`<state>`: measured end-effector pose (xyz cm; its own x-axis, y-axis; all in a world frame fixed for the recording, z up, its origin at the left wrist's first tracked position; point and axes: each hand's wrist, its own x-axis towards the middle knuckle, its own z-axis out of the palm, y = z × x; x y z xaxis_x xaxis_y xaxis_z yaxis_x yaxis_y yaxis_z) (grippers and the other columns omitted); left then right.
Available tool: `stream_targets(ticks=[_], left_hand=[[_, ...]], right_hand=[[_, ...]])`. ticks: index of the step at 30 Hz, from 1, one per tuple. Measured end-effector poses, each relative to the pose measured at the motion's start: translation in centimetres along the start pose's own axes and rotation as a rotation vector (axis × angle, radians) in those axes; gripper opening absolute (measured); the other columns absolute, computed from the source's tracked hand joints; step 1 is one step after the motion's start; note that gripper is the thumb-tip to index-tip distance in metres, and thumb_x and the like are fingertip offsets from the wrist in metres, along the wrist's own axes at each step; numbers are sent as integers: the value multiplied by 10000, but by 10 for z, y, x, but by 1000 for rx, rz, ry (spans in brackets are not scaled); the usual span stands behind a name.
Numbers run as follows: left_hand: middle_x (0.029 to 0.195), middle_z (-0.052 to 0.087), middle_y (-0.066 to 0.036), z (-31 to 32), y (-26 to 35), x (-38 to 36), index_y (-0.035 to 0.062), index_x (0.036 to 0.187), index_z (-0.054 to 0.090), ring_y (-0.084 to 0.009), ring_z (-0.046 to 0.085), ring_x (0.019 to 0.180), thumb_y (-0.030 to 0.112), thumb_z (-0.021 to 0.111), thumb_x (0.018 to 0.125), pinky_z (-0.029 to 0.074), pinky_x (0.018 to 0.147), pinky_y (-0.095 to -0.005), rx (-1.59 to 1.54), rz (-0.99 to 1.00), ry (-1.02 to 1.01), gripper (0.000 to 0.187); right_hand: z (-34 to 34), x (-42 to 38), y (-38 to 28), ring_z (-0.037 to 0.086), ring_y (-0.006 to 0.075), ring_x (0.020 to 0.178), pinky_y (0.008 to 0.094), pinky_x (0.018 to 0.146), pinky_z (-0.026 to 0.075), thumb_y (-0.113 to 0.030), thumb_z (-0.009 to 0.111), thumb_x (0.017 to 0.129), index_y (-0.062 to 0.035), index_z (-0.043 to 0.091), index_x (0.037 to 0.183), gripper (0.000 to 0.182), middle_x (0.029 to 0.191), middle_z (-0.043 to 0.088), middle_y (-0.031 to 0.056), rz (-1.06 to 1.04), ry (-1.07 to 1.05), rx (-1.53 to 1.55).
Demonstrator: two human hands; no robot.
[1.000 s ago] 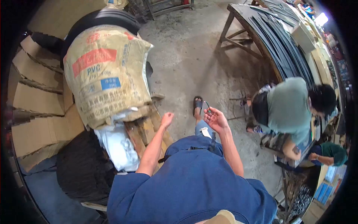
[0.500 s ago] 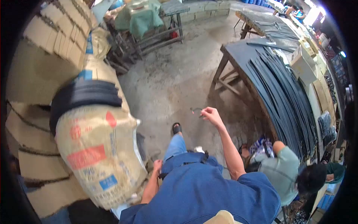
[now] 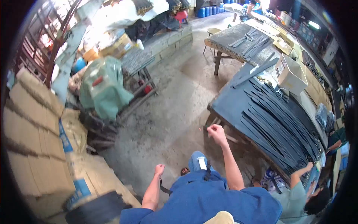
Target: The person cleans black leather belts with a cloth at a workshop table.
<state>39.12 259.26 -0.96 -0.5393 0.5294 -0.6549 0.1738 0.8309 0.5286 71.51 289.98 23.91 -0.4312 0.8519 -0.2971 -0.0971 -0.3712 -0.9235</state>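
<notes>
A worker's right hand (image 3: 216, 133), fist clenched, is raised just near of a table (image 3: 231, 104) stacked with dark strips (image 3: 278, 119); whether it grips anything cannot be told; the left hand (image 3: 159, 169) hangs curled and empty-looking over concrete floor (image 3: 167, 112).

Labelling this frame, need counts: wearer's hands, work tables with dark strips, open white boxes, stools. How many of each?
hands: 2, left hand and right hand, both fists
tables: 2, near table and far table
white box: 1
stool: 1
total: 6
</notes>
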Motion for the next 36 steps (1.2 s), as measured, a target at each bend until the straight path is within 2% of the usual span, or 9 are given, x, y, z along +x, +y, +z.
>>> stream_targets(ticks=[3, 5, 8, 10, 13, 17, 26, 33, 36], left_hand=[[680, 593, -8, -54, 123, 77, 14, 876, 686, -123, 554, 615, 222, 620, 845, 471, 580, -311, -169, 219, 92, 220], [687, 603, -6, -70, 177, 128, 15, 874, 686, -120, 555, 619, 222, 623, 846, 470, 579, -313, -205, 346, 147, 218], [779, 702, -104, -87, 235, 189, 4, 941, 694, -178, 641, 747, 282, 633, 850, 504, 708, -336, -150, 384, 171, 299], [767, 702, -114, -89, 251, 208, 11, 936, 704, -178, 646, 782, 274, 640, 839, 505, 745, -327, -155, 83, 35, 288], [743, 692, -120, -95, 227, 277, 30, 859, 724, -195, 642, 695, 262, 640, 832, 510, 644, -341, 101, 67, 63, 248], [844, 717, -156, -117, 297, 297, 28, 889, 746, -229, 659, 782, 255, 625, 833, 506, 755, -358, -139, -249, 5, 263], [863, 718, -148, -98, 454, 559, 21, 937, 729, -248, 681, 833, 354, 653, 781, 509, 760, -369, 75, -120, -104, 376], [953, 711, -172, -116, 722, 784, 76, 933, 738, -308, 682, 944, 355, 631, 786, 515, 808, -396, 663, 469, -199, 334], [861, 713, -121, -145, 969, 757, 16, 948, 698, -210, 673, 830, 284, 648, 840, 517, 782, -341, 243, 507, -282, 294]], right_hand=[[-1, 83, -21, 636, 113, 729, 243, 653, 514, -156, 632, 906, 9, 683, 946, 177, 832, 670, 15, -348, 65, -1048], [-6, 155, -29, 647, 127, 729, 283, 659, 524, -193, 677, 870, -1, 695, 919, 199, 834, 689, 53, -190, 88, 77], [-26, 278, -37, 615, 114, 660, 279, 623, 489, -127, 707, 807, -35, 704, 830, 95, 755, 675, 30, -277, 365, -689], [-41, 364, -53, 589, 108, 632, 271, 589, 469, -115, 672, 829, -59, 691, 796, 68, 741, 658, -5, -335, -72, -758], [-55, 487, -132, 540, 81, 632, 250, 577, 444, -146, 628, 888, -31, 665, 809, 144, 704, 610, -9, -427, 182, 21], [-44, 614, -220, 504, 54, 587, 219, 550, 418, -167, 627, 920, -13, 662, 896, 160, 709, 587, -16, -317, 235, -142], [-64, 813, -296, 540, 84, 619, 272, 635, 491, -161, 630, 924, -60, 641, 908, 104, 774, 615, 8, -118, 79, 574], [-79, 916, -358, 543, 104, 641, 294, 686, 501, -205, 616, 934, -81, 628, 956, 126, 782, 616, 12, -22, 196, 932], [-100, 964, -364, 535, 100, 640, 298, 693, 498, -211, 611, 935, -87, 640, 968, 132, 760, 600, -7, -72, 269, 868]])
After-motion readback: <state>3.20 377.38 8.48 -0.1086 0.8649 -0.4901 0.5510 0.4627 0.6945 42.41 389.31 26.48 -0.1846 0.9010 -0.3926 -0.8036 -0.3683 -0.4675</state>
